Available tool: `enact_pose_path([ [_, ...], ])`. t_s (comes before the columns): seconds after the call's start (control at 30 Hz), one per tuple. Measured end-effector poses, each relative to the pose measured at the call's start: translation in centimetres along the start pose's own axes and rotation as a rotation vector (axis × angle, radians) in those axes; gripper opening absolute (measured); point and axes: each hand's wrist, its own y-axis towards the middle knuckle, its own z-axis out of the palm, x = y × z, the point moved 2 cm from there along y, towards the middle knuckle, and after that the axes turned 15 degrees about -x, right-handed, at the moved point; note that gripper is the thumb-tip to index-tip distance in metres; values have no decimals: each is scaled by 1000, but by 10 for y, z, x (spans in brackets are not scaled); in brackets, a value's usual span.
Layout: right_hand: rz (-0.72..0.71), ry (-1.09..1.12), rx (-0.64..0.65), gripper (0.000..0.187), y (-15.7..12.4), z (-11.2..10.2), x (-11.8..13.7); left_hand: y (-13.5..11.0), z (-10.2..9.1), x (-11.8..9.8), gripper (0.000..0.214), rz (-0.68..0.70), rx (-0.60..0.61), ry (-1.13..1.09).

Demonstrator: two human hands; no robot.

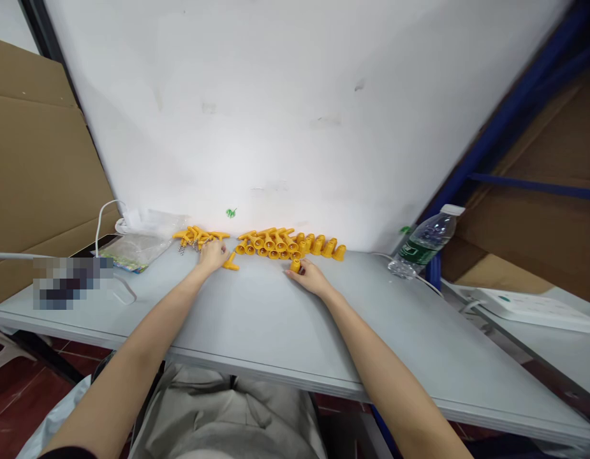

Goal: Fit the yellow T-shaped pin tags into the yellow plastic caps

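Note:
Both my arms reach across a grey table (275, 319) to a row of small yellow plastic parts along the white wall. My left hand (212, 255) rests at the pile of T-shaped yellow parts (195, 236), fingers curled over some of them; one T-shaped yellow part (231, 262) lies just to its right. My right hand (308, 275) pinches a yellow cone-shaped part (295, 264) at the front of a cluster of yellow cone-shaped parts (285, 242). Several of those cones lie with their open mouths facing me.
A clear plastic bag (141, 245) and a white cable (101, 223) lie at the left. A water bottle (423, 242) lies at the right by a blue frame. A white power strip (534, 307) sits on a neighbouring table. Cardboard stands on both sides.

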Motion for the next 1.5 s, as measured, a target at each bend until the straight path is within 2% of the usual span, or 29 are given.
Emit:
enact_pose_path([
  [0.1, 9, -9, -2, 29, 1, 1, -1, -7, 0, -9, 23, 72, 98, 62],
  [0.23, -7, -21, -13, 30, 3, 5, -5, -13, -6, -17, 36, 32, 259, 144],
  [0.3, -12, -25, -17, 32, 4, 7, -7, -15, -9, -17, 36, 12, 260, 183],
  [0.47, 38, -37, -7, 33, 7, 19, -1, -25, -8, -11, 31, -62, 149, 214],
  [0.6, 108, -55, 63, 33, 10, 35, 21, -30, -2, -4, 34, -156, 190, 173],
  [0.77, 131, -138, 82, 31, 13, 56, 53, -30, 1, 5, 33, -193, 243, 115],
  [0.83, 107, -179, 46, 32, 10, 61, 59, -30, 1, 8, 32, -217, 210, 99],
  [1.0, -43, -125, -32, 30, 1, 65, 58, -33, -4, 9, 23, -184, 6, -44],
  [1.13, -130, 34, -90, 53, 0, 61, 54, -34, -14, 4, 27, -132, -133, -145],
  [1.2, -106, 78, -113, 52, 2, 58, 53, -34, -19, 4, 31, -147, -179, -163],
  [1.33, -36, 117, -164, 36, 5, 53, 51, -32, -24, 1, 35, -65, -215, -232],
  [1.5, -47, 136, -221, 26, 6, 50, 52, -35, -20, -6, 35, 69, -155, -303],
])
